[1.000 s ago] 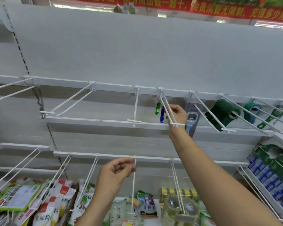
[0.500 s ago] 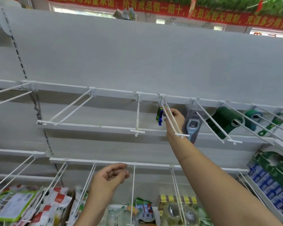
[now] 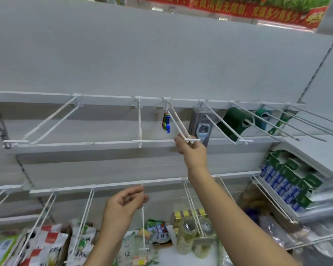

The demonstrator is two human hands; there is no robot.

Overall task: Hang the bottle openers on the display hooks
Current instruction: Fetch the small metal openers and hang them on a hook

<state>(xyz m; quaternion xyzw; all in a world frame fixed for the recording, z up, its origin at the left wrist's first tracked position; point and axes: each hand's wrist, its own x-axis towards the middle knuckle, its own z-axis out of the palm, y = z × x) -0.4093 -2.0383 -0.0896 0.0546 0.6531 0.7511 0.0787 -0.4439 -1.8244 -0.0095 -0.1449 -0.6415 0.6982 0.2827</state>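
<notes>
Several bottle openers [image 3: 166, 122], blue, green and red, hang bunched at the back end of a white double-wire display hook [image 3: 178, 124] on the upper rail. My right hand [image 3: 190, 150] is just under the hook's front tip and its label bar, a hook's length away from the openers. Its fingers are loosely curled and I see nothing in them. Lower down, my left hand [image 3: 123, 205] hovers with relaxed, curled fingers in front of a lower hook wire, holding nothing.
Bare white hooks [image 3: 52, 121] stick out to the left along the rail [image 3: 104, 98]. To the right hang a grey packaged device [image 3: 201, 127] and green items [image 3: 235, 121]. Snack bags [image 3: 46, 244] and jars [image 3: 192, 237] fill the bottom shelf; blue-green boxes [image 3: 288, 181] sit at right.
My right hand pushed the openers back along the hook, let go, and drew forward to the hook's tip. The left hand rose slightly. The view shifted.
</notes>
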